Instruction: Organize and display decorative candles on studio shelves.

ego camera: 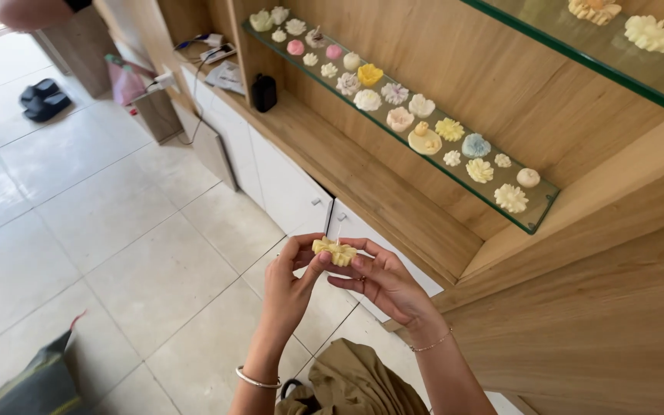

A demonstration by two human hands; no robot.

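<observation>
A small pale-yellow flower-shaped candle (334, 251) with a thin white wick is held between both my hands, in front of me above the tiled floor. My left hand (287, 286) pinches its left side with thumb and fingers. My right hand (384, 281) grips its right side from below. A glass shelf (536, 219) up to the right carries several flower-shaped candles in white, yellow, pink and blue (424, 140).
Wooden shelving (578, 307) runs along the right, with white cabinet doors (286, 188) below it. A second glass shelf (655, 100) with candles is at top right. Black slippers (42, 100) and a pink bag (126, 83) lie far left. A dark bag (28, 384) sits at bottom left.
</observation>
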